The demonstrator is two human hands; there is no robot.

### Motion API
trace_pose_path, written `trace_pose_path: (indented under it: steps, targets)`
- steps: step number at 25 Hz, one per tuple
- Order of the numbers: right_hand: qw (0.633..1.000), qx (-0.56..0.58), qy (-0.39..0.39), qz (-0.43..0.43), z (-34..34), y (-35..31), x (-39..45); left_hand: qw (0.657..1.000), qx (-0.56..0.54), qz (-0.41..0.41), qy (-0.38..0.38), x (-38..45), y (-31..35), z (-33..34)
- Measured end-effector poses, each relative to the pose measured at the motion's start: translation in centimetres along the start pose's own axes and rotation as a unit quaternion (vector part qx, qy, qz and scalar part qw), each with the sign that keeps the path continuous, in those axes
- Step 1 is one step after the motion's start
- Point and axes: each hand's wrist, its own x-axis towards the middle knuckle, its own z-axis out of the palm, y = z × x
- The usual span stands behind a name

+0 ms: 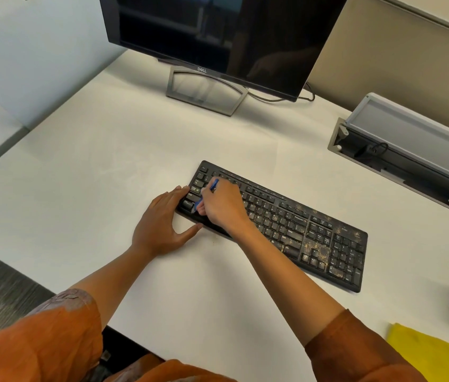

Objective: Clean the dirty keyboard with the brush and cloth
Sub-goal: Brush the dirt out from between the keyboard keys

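Grimy black keyboard [286,224], slim blue brush [214,186], right hand [222,206] gripping

sleeves [355,351]: rust-orange, elbow-length | left cuff: pale print | forearms, hands [160,224]: bare
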Motion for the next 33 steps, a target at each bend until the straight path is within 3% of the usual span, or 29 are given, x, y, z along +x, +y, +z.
trace_pose_path:
  steps: [2,7,11,15,19,22,25,27,29,33]
  targets:
    - [1.000,0.004,-0.021,0.020,0.3,0.3,0.1,1.000,-0.002,0.002,-0.001,0.0,0.0,0.0]
    - [0.999,0.019,0.040,0.012,0.4,0.1,-0.1,1.000,0.000,0.000,0.001,0.0,0.1,0.0]
    - [0.999,0.024,0.000,0.037,0.7,-0.1,-0.1,1.000,-0.007,-0.001,0.001,0.0,0.0,0.1]
    - [0.998,-0.013,0.061,-0.009,1.0,0.1,-0.3,1.000,-0.007,-0.005,0.001,0.0,0.0,0.0]
    - [1.000,-0.001,0.027,-0.009,1.5,0.4,-0.7,1.000,-0.007,-0.005,-0.005,0.1,0.0,-0.1]
    - [0.997,0.005,0.066,-0.033,1.2,0.6,-0.5,1.000,-0.005,-0.004,-0.001,0.0,0.1,0.0]
    - [1.000,-0.013,0.018,-0.019,1.2,0.5,-1.0,1.000,-0.007,-0.003,-0.001,0.1,0.1,-0.1]
    - [0.999,0.042,-0.026,0.016,0.0,0.3,-1.2,1.000,-0.009,0.008,0.002,0.1,0.0,0.0]
    - [0.994,0.102,0.013,0.030,-1.7,0.5,-0.6,1.000,-0.005,0.007,0.006,0.1,0.1,0.0]
    - [0.996,0.064,0.067,0.020,-2.9,1.1,-0.2,1.000,0.004,0.001,0.000,0.0,0.0,0.0]
